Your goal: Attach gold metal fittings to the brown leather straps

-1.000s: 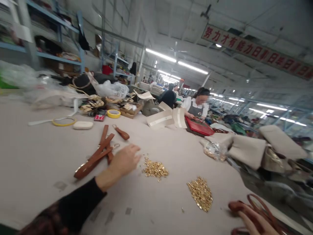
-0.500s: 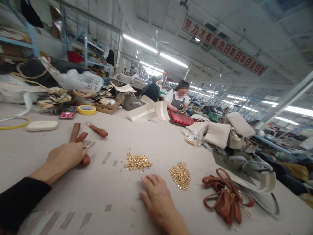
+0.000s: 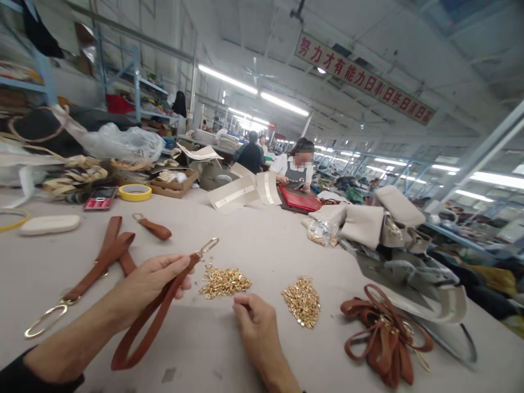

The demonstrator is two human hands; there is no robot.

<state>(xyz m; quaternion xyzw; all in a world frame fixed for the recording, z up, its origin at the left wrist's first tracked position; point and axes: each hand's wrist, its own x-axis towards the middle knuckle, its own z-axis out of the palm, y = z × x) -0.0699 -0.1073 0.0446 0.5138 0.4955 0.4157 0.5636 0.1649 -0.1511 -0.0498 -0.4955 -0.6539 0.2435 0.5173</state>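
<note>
A brown leather wrist strap [image 3: 151, 322] hangs in a loop from my left hand [image 3: 158, 281], pinched near the end that carries a gold oval ring [image 3: 209, 245]. My right hand [image 3: 257, 322] is curled just in front of a pile of small gold fittings [image 3: 225, 281], thumb against the fingers; whatever it may hold is hidden. To its right lies a second pile of gold fittings [image 3: 302, 303]. Beyond my left arm, loose brown straps [image 3: 98, 267] with gold rings lie crossed, and a short brown strap [image 3: 154, 227] rests farther back.
A bundle of brown straps [image 3: 385, 341] lies on the right of the table. Yellow tape [image 3: 135, 192], a red phone [image 3: 100, 198] and a white case [image 3: 50, 225] stand at the left. Beige bags [image 3: 362, 225] are heaped at the back right. A co-worker [image 3: 295, 166] handles a red bag across the table.
My left hand has lifted a brown strap from the others and brought it right, towards the gold pile. The fingers of my right hand, spread before, have curled together.
</note>
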